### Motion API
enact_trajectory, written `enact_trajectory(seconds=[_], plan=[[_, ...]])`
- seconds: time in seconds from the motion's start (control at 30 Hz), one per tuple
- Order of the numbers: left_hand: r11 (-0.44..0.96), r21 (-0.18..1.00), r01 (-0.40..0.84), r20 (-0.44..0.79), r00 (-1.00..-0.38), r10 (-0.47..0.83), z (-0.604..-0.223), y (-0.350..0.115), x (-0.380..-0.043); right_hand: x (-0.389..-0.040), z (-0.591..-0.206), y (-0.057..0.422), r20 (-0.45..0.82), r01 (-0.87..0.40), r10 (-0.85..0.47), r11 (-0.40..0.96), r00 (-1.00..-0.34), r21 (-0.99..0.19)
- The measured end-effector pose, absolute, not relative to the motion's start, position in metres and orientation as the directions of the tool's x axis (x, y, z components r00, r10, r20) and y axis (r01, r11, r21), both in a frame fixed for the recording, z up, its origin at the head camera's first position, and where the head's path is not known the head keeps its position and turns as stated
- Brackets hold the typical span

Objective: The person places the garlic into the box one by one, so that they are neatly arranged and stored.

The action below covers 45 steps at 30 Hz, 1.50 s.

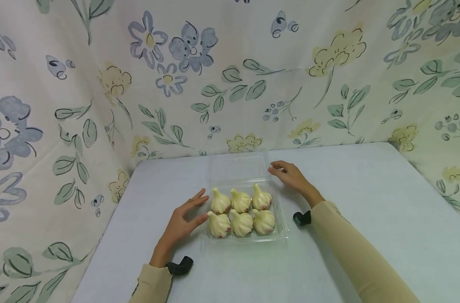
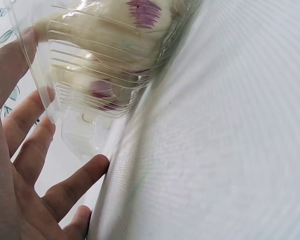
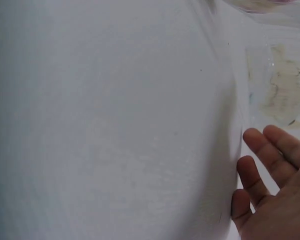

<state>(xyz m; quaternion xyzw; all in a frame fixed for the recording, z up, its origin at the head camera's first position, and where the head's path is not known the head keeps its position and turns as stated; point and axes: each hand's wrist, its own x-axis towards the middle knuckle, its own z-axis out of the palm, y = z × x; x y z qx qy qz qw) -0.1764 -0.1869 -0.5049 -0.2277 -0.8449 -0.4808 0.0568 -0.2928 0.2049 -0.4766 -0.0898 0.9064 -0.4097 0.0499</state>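
A clear plastic clamshell container (image 1: 245, 239) lies on the table with its lid (image 1: 237, 168) folded back, away from me. Several cream garlic bulbs (image 1: 242, 223) with purple marks sit inside in two rows, necks pointing mostly up. My left hand (image 1: 180, 223) is at the container's left side, thumb and fingers spread; in the left wrist view its fingertips (image 2: 49, 95) are right at the clear rim. Near the right edge of the opened lid is my right hand (image 1: 290, 176), fingers loosely extended. In the right wrist view its fingertips are close to the clear plastic, nothing gripped.
A white cloth covers the table (image 1: 366, 202). Floral curtains (image 1: 230, 84) hang along its far edge and both sides. Dark wrist cameras (image 1: 181, 266) are strapped to both sleeved forearms, close over the table.
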Motion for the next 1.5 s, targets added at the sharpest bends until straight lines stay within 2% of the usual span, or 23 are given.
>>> enact_trajectory(seconds=[0.8, 1.2, 1.5], plan=[[0.429, 0.793, 0.434, 0.31, -0.892, 0.33, -0.504, -0.187, -0.176, -0.297, -0.472, 0.198, -0.052, -0.092, -0.207, 0.628, -0.977, -0.773], [0.422, 0.796, 0.434, 0.311, -0.892, 0.329, -0.506, -0.187, -0.176, -0.296, -0.467, 0.196, 0.005, -0.12, -0.189, 0.605, -0.982, -0.787], [0.427, 0.795, 0.432, 0.309, -0.892, 0.329, -0.505, -0.187, -0.177, -0.294, -0.463, 0.195, 0.11, -0.199, -0.185, 0.581, -0.977, -0.789]])
